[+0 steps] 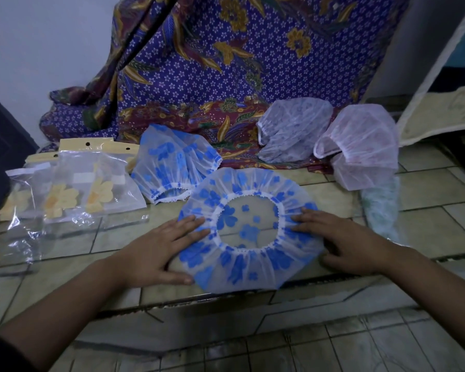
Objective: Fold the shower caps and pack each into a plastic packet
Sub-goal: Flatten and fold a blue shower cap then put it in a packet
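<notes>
Shower cap (pixel 242 267), blue flowers, lies flat, opening up, on tiled ledge (pixel 427 226) between our hands. Left hand (pixel 159 253), right hand (pixel 352 242) press opposite rims, fingers straight, slightly spread. We fear elastic springing back, slick film sliding, crooked fold too bulky for packets (pixel 73 189).

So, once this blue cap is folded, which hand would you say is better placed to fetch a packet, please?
Probably the left hand: the plastic packets lie on its side of the blue cap, while the right hand would have to cross over it.
</notes>
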